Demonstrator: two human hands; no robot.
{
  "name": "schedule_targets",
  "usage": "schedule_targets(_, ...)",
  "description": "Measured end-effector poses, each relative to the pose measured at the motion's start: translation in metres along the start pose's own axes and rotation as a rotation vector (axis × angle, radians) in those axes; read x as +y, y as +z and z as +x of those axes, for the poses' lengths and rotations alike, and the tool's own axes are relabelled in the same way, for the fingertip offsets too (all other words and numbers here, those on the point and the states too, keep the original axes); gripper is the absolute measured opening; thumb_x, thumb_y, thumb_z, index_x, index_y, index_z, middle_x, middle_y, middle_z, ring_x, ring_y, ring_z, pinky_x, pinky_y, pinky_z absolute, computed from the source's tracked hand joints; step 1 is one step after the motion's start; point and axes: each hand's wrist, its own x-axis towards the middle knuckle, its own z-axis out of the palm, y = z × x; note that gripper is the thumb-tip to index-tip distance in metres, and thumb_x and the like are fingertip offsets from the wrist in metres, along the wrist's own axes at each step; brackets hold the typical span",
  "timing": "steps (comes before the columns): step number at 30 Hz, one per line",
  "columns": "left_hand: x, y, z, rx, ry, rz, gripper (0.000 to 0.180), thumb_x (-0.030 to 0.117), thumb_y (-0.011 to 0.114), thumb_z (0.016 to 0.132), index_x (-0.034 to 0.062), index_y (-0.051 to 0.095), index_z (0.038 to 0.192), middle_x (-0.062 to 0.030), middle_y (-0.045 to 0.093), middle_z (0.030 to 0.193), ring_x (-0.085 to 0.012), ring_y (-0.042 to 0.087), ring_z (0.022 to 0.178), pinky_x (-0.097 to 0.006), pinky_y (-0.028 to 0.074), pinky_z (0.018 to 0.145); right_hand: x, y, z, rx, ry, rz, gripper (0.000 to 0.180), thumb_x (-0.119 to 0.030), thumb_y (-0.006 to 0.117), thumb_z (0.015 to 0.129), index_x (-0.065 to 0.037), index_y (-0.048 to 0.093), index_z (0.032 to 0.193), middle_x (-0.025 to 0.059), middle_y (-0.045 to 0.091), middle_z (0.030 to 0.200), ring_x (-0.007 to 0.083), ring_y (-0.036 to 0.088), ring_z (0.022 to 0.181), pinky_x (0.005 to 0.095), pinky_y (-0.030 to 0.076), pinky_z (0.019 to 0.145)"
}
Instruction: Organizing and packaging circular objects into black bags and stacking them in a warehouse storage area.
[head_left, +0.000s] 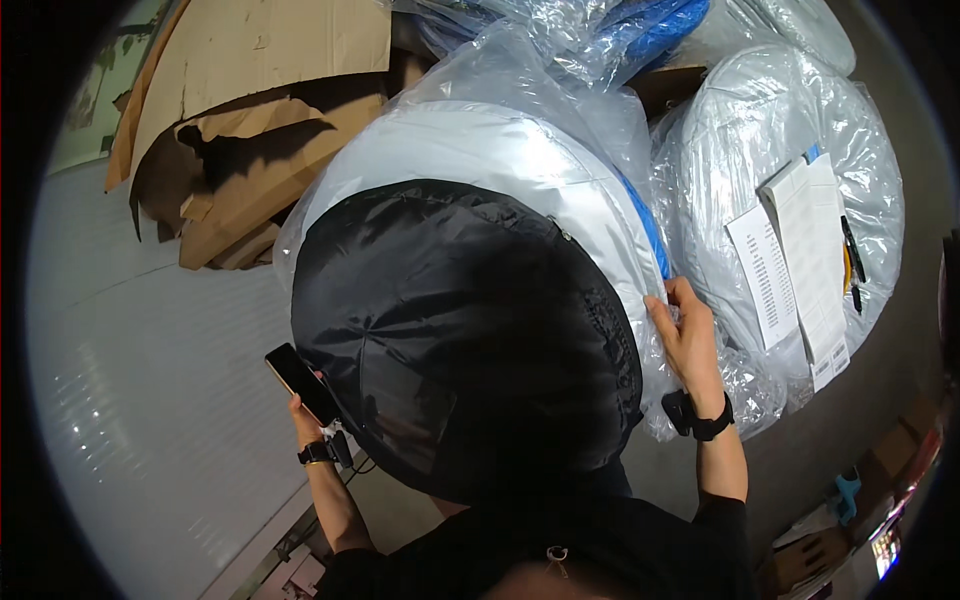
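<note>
A large round black zippered bag (470, 330) lies in front of me, its near edge against my body. Under its far side is a silver-white round folded piece (480, 140) with a blue edge, partly inside clear plastic. My right hand (688, 335) pinches the right rim of this silver piece between thumb and fingers. At the black bag's left edge, my left hand (309, 422) holds a dark-screened smartphone (300, 382). Most of that hand's fingers are hidden behind the phone and the bag.
A torn cardboard box (270, 60) stands at the back left, beside a pale ribbed surface (130, 400). Right of me, a plastic-wrapped round silver bundle (750, 120) carries printed paper sheets (805, 250) and a black pen (851, 240). Blue plastic-wrapped items (660, 35) lie behind.
</note>
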Motion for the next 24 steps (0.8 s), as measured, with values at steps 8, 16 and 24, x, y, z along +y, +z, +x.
schedule_targets(8, -0.003, -0.001, 0.009, -0.013, 0.035, 0.01, 0.07, 0.051, 0.057, 0.069, 0.0038, 0.048, 0.12, -0.0092, 0.06, 0.103, -0.0185, 0.06, 0.088, -0.03, 0.052, 0.074, 0.01, 0.002, 0.012, 0.004, 0.003, 0.01, 0.022, -0.016, 0.063, 0.083, 0.0, 0.05, 0.089, 0.007, 0.045, 0.066, 0.0112, 0.036, 0.062, 0.0252, 0.032, 0.054)
schedule_targets(16, 0.011, 0.007, 0.0, 0.008, 0.014, 0.065, 0.07, 0.053, 0.058, 0.069, 0.0011, 0.051, 0.116, -0.0076, 0.06, 0.104, -0.0187, 0.059, 0.089, -0.031, 0.05, 0.077, -0.015, -0.017, -0.025, 0.096, -0.09, 0.226, 0.019, -0.011, 0.067, 0.078, -0.001, 0.057, 0.091, 0.004, 0.055, 0.077, 0.0098, 0.048, 0.072, 0.0223, 0.04, 0.066)
schedule_targets(24, -0.004, 0.0, 0.012, -0.038, 0.021, -0.003, 0.071, 0.051, 0.06, 0.069, 0.0028, 0.048, 0.12, -0.008, 0.06, 0.104, -0.0183, 0.059, 0.088, -0.03, 0.05, 0.076, -0.09, 0.023, 0.177, 0.025, -0.552, -0.191, 0.023, -0.023, 0.063, 0.079, -0.004, 0.064, 0.092, 0.0132, 0.063, 0.091, 0.0256, 0.06, 0.08, 0.0343, 0.046, 0.072)
